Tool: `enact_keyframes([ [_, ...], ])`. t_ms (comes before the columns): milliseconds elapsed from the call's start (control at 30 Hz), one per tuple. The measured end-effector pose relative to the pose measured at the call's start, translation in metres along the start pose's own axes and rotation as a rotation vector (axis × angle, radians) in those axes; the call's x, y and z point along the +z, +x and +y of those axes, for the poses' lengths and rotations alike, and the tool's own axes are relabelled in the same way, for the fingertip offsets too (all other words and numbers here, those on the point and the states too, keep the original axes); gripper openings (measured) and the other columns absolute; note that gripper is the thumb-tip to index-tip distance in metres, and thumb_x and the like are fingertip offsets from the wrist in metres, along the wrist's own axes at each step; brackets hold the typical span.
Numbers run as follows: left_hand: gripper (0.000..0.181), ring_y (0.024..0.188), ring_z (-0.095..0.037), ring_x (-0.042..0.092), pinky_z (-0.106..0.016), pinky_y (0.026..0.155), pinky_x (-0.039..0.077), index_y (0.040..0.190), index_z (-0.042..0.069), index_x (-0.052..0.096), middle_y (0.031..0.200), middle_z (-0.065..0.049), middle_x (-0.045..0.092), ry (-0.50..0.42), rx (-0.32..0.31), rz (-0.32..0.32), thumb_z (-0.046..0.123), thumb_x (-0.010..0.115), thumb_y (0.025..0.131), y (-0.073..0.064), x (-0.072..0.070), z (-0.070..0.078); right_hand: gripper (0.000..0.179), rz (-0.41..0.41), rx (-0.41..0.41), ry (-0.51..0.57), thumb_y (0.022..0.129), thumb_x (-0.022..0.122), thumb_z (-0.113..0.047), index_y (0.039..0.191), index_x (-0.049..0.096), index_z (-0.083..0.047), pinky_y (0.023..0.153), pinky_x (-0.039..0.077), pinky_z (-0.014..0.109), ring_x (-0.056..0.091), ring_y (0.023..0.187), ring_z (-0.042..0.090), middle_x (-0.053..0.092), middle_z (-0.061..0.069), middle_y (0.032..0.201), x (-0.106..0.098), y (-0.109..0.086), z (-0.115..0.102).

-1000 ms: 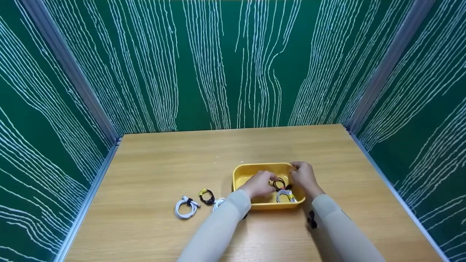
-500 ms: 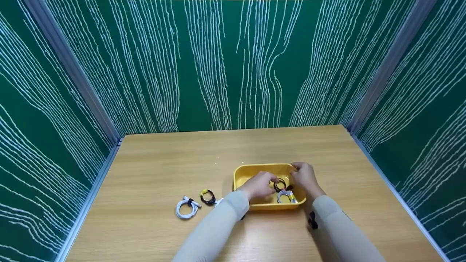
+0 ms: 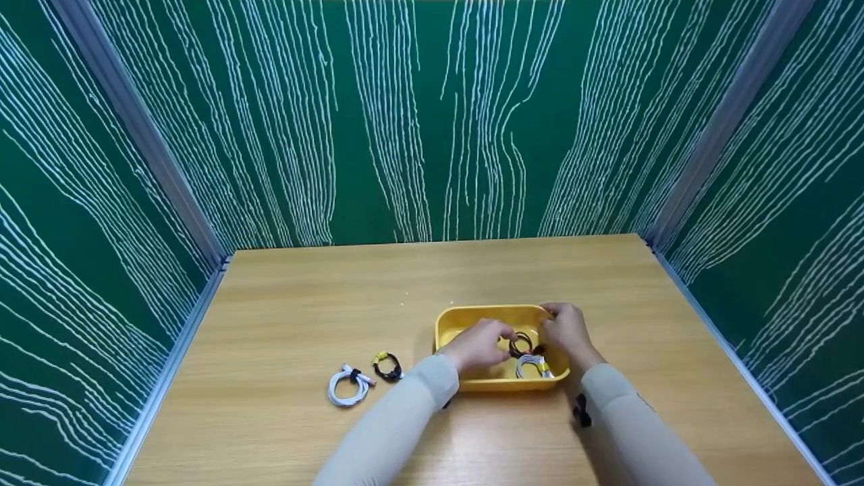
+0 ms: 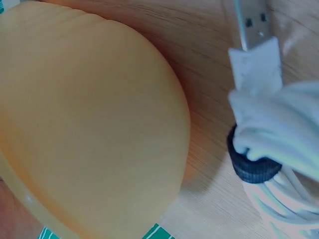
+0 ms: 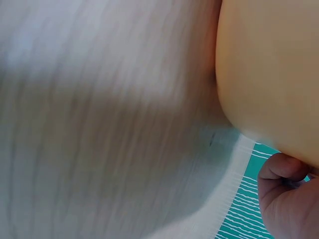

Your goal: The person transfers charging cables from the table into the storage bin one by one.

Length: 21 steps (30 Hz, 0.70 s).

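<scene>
My left hand [image 3: 478, 344] reaches over the near-left side of a yellow tray [image 3: 503, 385], fingers down inside it. Its fingertips are right at a coiled black cable [image 3: 514, 349]; I cannot tell whether they pinch anything. Nearer the front of the tray lies a coiled white cable [image 3: 530, 362] with a yellow tie. At the tray's far right corner, my right hand [image 3: 567, 329] grips the rim, its thumb inside. In the right wrist view, the curled right hand [image 5: 289, 194] shows at the tray's edge.
Left of the tray lie a white coiled cable [image 3: 347, 403] with a black strap and a black coiled cable [image 3: 391, 374] with a yellow tie. The left wrist view shows a white USB cable [image 4: 284, 129] close beside the tray. Green walls with white lines enclose the wooden table [image 3: 290, 304].
The left forearm has shifted slightly left and now hides the white cable beside the tray in the head view. Both hands stay in nearly the same place at the tray.
</scene>
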<state>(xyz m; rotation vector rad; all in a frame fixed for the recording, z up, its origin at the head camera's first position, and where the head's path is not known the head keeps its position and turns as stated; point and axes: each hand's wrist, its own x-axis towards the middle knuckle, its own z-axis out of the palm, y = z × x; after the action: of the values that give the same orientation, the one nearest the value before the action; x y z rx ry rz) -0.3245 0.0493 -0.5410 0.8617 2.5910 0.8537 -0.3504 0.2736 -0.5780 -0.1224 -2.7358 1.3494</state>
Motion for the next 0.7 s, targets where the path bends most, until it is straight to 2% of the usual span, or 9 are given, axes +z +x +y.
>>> enact_keyframes([
  [167, 0.036, 0.133, -0.016, 0.066, -0.03, 0.116, 0.051, 0.135, 0.01, 0.075, 0.139, -0.002, 0.075, 0.028, 0.039, 0.005, 0.013, 0.076, 0.099, -0.002, -0.003, -0.001, 0.033, 0.001, -0.014, -0.015, 0.096, 0.059, 0.008, 0.124, 0.076, 0.01, 0.086, 0.059, 0.035, 0.072, 0.105, 0.036, 0.075, 0.032, 0.122, 0.0, -0.001, 0.0],
  [300, 0.037, 0.135, -0.017, 0.065, -0.03, 0.117, 0.05, 0.136, 0.008, 0.075, 0.139, -0.004, 0.075, 0.046, 0.064, 0.01, 0.012, 0.075, 0.099, -0.005, -0.007, 0.0, 0.03, 0.016, -0.042, -0.041, 0.095, 0.061, 0.006, 0.119, 0.078, 0.009, 0.08, 0.056, 0.029, 0.071, 0.099, 0.033, 0.077, 0.03, 0.118, 0.0, 0.0, 0.001],
  [433, 0.038, 0.136, -0.019, 0.065, -0.031, 0.118, 0.049, 0.137, 0.008, 0.074, 0.14, -0.004, 0.074, 0.035, 0.065, 0.011, 0.012, 0.075, 0.1, -0.008, -0.011, -0.001, 0.028, 0.013, -0.041, -0.045, 0.095, 0.062, 0.005, 0.117, 0.08, 0.006, 0.075, 0.054, 0.025, 0.07, 0.094, 0.03, 0.078, 0.028, 0.115, 0.001, 0.0, 0.001],
  [600, 0.039, 0.138, -0.02, 0.064, -0.033, 0.12, 0.049, 0.139, 0.009, 0.073, 0.142, -0.004, 0.073, 0.018, 0.052, 0.007, 0.012, 0.076, 0.1, -0.013, -0.014, -0.005, 0.03, 0.002, -0.028, -0.039, 0.095, 0.061, 0.006, 0.119, 0.079, 0.007, 0.083, 0.057, 0.033, 0.071, 0.102, 0.034, 0.077, 0.029, 0.118, 0.0, 0.0, 0.002],
  [700, 0.039, 0.138, -0.021, 0.064, -0.034, 0.119, 0.049, 0.139, 0.011, 0.073, 0.143, -0.005, 0.072, 0.027, 0.044, 0.005, 0.013, 0.075, 0.1, -0.016, -0.016, -0.007, 0.031, 0.002, -0.024, -0.04, 0.095, 0.06, 0.006, 0.119, 0.079, 0.006, 0.084, 0.057, 0.035, 0.071, 0.101, 0.035, 0.078, 0.028, 0.117, -0.001, 0.0, 0.001],
])
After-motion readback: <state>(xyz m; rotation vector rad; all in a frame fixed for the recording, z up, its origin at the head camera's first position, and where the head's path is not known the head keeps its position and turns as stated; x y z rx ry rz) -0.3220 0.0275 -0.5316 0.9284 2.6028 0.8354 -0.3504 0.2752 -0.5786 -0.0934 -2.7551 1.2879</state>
